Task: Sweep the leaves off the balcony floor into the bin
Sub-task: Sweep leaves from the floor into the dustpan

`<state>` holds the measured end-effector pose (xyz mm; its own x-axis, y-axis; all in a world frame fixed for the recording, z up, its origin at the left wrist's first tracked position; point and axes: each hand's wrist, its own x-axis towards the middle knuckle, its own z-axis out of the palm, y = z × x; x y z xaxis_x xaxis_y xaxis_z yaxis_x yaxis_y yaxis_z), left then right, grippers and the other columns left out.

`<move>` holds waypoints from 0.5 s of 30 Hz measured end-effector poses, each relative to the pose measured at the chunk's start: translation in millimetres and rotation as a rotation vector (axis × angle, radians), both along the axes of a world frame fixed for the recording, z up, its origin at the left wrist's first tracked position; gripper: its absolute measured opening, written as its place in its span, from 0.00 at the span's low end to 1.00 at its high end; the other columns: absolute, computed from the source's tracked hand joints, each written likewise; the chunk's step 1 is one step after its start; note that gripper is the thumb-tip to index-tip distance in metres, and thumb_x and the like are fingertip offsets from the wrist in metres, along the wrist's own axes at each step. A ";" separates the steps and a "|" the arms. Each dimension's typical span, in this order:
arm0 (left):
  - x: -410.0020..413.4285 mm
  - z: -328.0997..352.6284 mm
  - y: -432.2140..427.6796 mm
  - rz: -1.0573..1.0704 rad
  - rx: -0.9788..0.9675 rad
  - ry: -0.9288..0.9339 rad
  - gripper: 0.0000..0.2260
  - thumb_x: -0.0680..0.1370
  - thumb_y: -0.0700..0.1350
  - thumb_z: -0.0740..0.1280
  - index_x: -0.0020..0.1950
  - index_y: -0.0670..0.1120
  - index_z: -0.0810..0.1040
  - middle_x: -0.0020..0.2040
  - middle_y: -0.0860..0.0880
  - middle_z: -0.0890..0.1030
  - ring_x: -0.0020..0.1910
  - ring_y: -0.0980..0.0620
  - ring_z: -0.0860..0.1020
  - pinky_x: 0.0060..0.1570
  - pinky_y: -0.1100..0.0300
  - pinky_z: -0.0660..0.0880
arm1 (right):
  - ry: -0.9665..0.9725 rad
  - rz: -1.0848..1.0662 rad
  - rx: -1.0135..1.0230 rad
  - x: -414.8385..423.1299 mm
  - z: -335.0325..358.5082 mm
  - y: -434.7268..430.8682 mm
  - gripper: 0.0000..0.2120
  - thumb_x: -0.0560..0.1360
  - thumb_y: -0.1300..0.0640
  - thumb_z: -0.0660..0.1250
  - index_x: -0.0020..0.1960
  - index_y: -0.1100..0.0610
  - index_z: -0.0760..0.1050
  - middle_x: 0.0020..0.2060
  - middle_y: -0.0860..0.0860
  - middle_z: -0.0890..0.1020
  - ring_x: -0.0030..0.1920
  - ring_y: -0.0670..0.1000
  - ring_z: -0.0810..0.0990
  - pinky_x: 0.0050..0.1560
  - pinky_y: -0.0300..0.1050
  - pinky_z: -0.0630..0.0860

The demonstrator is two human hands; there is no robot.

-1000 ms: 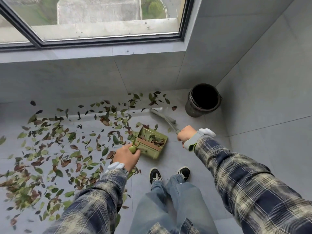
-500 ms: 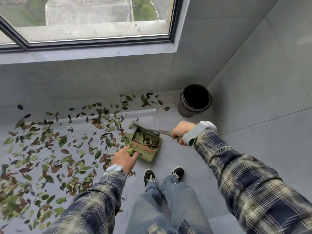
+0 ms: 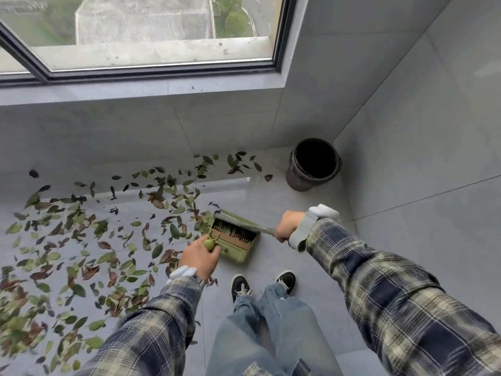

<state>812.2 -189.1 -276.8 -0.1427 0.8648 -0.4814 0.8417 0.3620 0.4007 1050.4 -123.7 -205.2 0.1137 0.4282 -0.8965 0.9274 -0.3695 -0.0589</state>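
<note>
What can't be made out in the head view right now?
Head view only:
- Inside of the bin: black shadow, contents unreadable.
- Load in the dustpan: the brush lies across its mouth and covers part.
- Fingers of the left hand: hidden under the back of the hand, at the dustpan handle.
- Lower-left leaves: blurred and cut off by the frame edge.

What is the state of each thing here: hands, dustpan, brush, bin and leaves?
leaves, most scattered on the floor, left of the dustpan.
dustpan, low at the floor, some leaves inside.
brush, head lies across the dustpan's open mouth.
bin, upright in the corner, no lid, inside too dark to see.
left hand, grips the dustpan handle.
right hand, grips the brush handle.
</note>
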 end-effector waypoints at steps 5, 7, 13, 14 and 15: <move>1.5 -1.9 0.9 0.029 0.006 -0.030 0.08 0.77 0.53 0.66 0.39 0.53 0.75 0.34 0.52 0.77 0.36 0.49 0.77 0.40 0.58 0.76 | -0.029 0.022 0.030 16.0 41.9 19.2 0.06 0.65 0.55 0.69 0.39 0.57 0.80 0.38 0.54 0.86 0.39 0.56 0.84 0.44 0.45 0.77; 2.7 0.5 2.1 0.040 0.004 -0.038 0.11 0.77 0.52 0.66 0.36 0.53 0.72 0.33 0.53 0.75 0.35 0.49 0.75 0.39 0.59 0.72 | -0.016 0.001 0.064 18.8 58.1 23.0 0.05 0.68 0.57 0.70 0.41 0.59 0.80 0.37 0.55 0.84 0.36 0.56 0.80 0.42 0.45 0.76; 7.5 18.2 15.3 0.064 0.009 -0.089 0.10 0.77 0.52 0.66 0.37 0.52 0.72 0.33 0.53 0.75 0.34 0.50 0.75 0.37 0.60 0.71 | 0.029 -0.117 0.171 25.4 70.5 32.1 0.14 0.68 0.62 0.69 0.52 0.64 0.82 0.32 0.55 0.78 0.36 0.57 0.77 0.40 0.45 0.74; 9.4 21.7 20.3 0.058 0.019 -0.085 0.10 0.77 0.52 0.66 0.36 0.52 0.72 0.33 0.54 0.75 0.34 0.50 0.75 0.37 0.60 0.70 | 0.047 -0.141 0.189 28.1 71.1 34.4 0.15 0.67 0.62 0.69 0.52 0.65 0.82 0.31 0.55 0.78 0.36 0.57 0.76 0.40 0.46 0.74; 11.7 25.0 24.4 0.052 0.026 -0.078 0.11 0.77 0.51 0.66 0.36 0.53 0.71 0.32 0.54 0.74 0.33 0.51 0.74 0.36 0.61 0.70 | 0.062 -0.168 0.200 31.5 69.3 35.8 0.15 0.65 0.62 0.68 0.51 0.66 0.82 0.31 0.56 0.77 0.35 0.57 0.76 0.40 0.46 0.73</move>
<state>823.9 -164.7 -251.8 -0.1509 0.8695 -0.4704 0.7875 0.3934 0.4745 1081.8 -87.9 -135.9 0.1459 0.5774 -0.8033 0.8462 -0.4935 -0.2010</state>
